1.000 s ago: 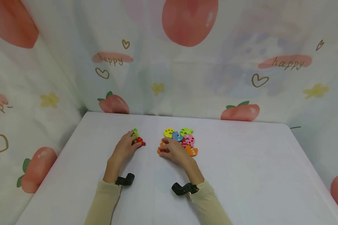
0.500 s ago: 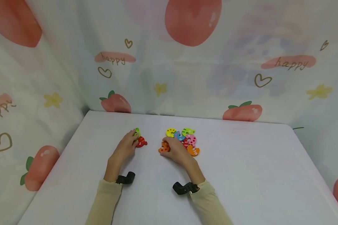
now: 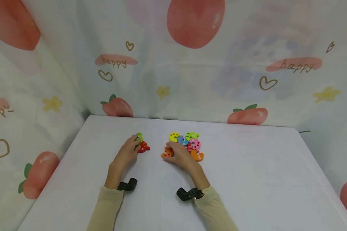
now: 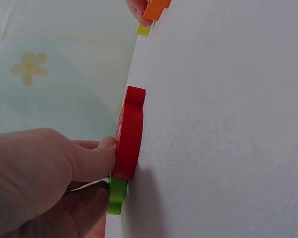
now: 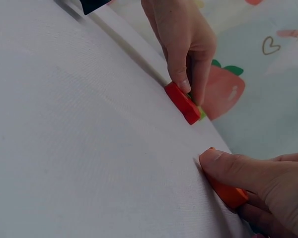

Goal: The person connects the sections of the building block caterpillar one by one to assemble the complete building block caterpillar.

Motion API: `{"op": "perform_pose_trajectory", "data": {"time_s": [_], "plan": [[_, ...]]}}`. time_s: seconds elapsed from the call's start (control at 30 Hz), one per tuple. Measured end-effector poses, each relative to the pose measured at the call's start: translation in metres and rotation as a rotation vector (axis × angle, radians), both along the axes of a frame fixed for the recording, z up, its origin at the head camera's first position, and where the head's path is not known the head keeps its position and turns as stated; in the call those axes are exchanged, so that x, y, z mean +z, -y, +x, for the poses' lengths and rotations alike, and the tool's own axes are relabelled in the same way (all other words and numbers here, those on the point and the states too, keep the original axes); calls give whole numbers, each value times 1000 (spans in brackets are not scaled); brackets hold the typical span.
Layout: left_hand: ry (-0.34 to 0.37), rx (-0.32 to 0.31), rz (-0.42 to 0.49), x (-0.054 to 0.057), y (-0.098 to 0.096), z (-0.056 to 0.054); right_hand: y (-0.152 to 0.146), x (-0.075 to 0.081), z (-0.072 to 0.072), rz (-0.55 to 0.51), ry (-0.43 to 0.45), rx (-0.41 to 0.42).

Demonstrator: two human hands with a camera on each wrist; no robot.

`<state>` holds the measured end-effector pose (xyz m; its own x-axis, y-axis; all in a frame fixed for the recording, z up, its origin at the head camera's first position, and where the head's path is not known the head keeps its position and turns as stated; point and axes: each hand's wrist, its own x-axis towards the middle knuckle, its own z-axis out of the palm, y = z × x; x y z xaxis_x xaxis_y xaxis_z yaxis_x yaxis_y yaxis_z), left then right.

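Note:
Near the table's left back, my left hand (image 3: 128,150) holds a green puzzle piece (image 3: 139,137) with an eye between thumb and fingers. Against it lies a red puzzle piece (image 3: 143,147) marked 2, its thick edge showing beside my left thumb (image 4: 107,151) in the left wrist view. My right hand (image 3: 181,155) pinches an orange dotted puzzle piece (image 3: 167,153) between thumb and fingers, flat on the table. Right behind this hand are a yellow piece (image 3: 173,136), a blue piece (image 3: 182,140), a lime striped piece (image 3: 191,136), a pink dotted piece (image 3: 194,143) and an orange piece (image 3: 198,156) marked 10.
A white cloth covers the table (image 3: 248,173). Behind and to the left hangs a printed curtain (image 3: 191,86) that meets the table's back edge. Part of another red piece (image 3: 188,147) shows among the pile. Each wrist wears a black camera band (image 3: 128,184).
My left thumb has drawn back off the red piece, so its number 2 shows. My right fingers have closed on the orange dotted piece, which stays about where it was.

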<state>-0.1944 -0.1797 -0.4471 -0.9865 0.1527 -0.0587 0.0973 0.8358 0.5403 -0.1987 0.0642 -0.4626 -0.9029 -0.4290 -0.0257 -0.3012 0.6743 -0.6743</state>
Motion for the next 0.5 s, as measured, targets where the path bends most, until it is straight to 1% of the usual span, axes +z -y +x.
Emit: {"op": "perform_pose_trajectory", "data": {"time_s": [0.1, 0.27, 0.37, 0.5], "plan": [[1, -1, -1, 0, 1, 0, 1, 0, -1, -1, -5, -4], [-19, -14, -3, -1, 3, -2, 1, 1, -1, -7, -12, 2], [-34, -26, -4, -1, 3, -2, 0, 2, -1, -5, -6, 17], [-36, -28, 5, -3, 3, -2, -1, 2, -2, 5, -6, 43]]}}
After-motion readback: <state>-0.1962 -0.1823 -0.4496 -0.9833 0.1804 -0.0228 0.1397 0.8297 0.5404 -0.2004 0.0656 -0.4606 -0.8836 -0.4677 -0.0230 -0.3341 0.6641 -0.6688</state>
